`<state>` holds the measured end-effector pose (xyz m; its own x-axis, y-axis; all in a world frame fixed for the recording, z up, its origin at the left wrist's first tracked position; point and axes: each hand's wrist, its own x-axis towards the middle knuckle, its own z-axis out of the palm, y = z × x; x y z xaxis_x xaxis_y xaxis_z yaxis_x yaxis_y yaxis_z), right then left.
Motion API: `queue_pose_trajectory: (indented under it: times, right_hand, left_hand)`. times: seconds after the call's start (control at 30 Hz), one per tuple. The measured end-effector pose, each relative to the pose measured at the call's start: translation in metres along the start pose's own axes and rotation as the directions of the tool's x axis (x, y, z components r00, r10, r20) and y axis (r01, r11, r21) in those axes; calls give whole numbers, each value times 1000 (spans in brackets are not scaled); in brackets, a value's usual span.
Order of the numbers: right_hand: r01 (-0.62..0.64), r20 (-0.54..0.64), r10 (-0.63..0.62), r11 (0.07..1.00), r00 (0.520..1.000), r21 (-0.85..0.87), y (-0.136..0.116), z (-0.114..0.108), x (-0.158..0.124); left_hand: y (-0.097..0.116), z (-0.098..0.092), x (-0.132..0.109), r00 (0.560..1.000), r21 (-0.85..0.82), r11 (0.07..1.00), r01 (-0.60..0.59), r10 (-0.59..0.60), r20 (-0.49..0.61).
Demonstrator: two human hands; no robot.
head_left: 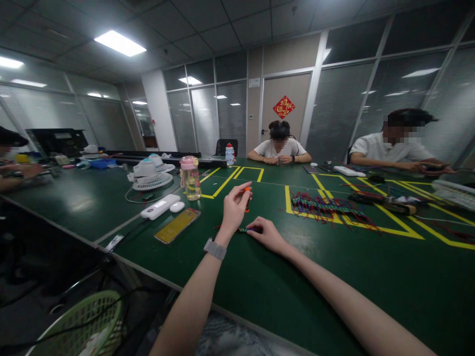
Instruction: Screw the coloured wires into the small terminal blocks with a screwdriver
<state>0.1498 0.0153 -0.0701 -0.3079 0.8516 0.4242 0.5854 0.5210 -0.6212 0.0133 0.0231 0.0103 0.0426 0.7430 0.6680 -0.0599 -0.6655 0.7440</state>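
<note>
Thumb and fingers of the left hand (pixel 233 206) pinch an orange object (pixel 247 190), raised above the table (pixel 297 306) to the right of the smartphone (pixel 177 225); the fingers hide too much to tell what it is. Farther right of the smartphone, the right hand (pixel 266 234) sits low, its fingertips brought together on bluish wires (pixel 254 229) at one end of a small circuit board (pixel 243 230). That circuit board is to the right of the smartphone, right at the fingertips of the right hand, which is the nearer of the two. Its long axis runs roughly sideways, pointing from those fingertips back toward the smartphone.

Smooth, dark green, the table has a soft sheen; the smartphone is a flat slab with rounded corners and a yellowish, glossy screen. Well to the right of the smartphone, a long heap of wired boards (pixel 330 206) bristles with thin red and blue leads, among straight strips of yellow tape (pixel 287 199). Beyond the smartphone stands a clear bottle (pixel 192 182) with a rounded pink lid.
</note>
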Motion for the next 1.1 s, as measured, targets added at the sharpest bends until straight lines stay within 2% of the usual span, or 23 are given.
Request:
queue_pose_trajectory:
  times: [0.13, 0.33, 0.5, 0.67, 0.73, 0.87, 0.93, 1.03, 1.1]
  right_hand:
    - [0, 4, 0, 1000, 1000, 7, -1, -1, 0]
    - [-3, 6, 3, 1000, 1000, -2, -2, -1, 0]
    - [-2, 6, 2, 1000, 1000, -1, -1, -1, 0]
    - [-2, 6, 2, 1000, 1000, 9, -1, -1, 0]
    - [-3, 6, 3, 1000, 1000, 8, -2, -1, -1]
    - [-5, 10, 5, 1000, 1000, 8, -2, -2, -1]
    - [-3, 12, 3, 1000, 1000, 10, -2, -2, 0]
    - [2, 10, -2, 1000, 1000, 18, -2, -2, 0]
    - [2, 7, -2, 1000, 1000, 24, -1, -1, 0]
  left_hand:
    - [1, -2, 0, 995, 162, 983, -81, 89, -39]
    - [1, -2, 0, 1000, 30, 999, -9, 8, 13]
    - [1, -3, 0, 995, 179, 982, -59, 72, -66]
    - [-2, -1, 0, 1000, -41, 999, 20, -20, 11]
    - [-1, -1, 0, 1000, 7, 1000, 14, -14, 0]
    - [1, -3, 0, 994, 193, 979, -62, 77, -71]
    - [0, -4, 1, 996, 145, 988, -54, 64, -62]
    - [-1, -3, 1, 1000, -14, 1000, 15, -15, -1]
    - [-1, -2, 1, 999, -31, 999, 41, -41, 10]
